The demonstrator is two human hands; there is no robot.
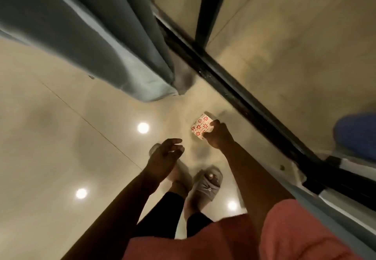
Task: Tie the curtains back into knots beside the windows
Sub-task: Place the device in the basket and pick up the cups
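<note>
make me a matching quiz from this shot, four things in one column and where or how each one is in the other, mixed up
Things:
1. curtain
2. left hand
3. right hand
4. grey slipper

States:
A. worn on a foot on the floor
B. grips a red-flowered white cup
C. hangs loose, no knot visible
D. open, holds nothing

Pairs: 1-C, 2-D, 3-B, 4-A

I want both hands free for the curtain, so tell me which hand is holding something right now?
The right hand grips a small white box with red flower print; the left hand hangs open, holding nothing.
</note>
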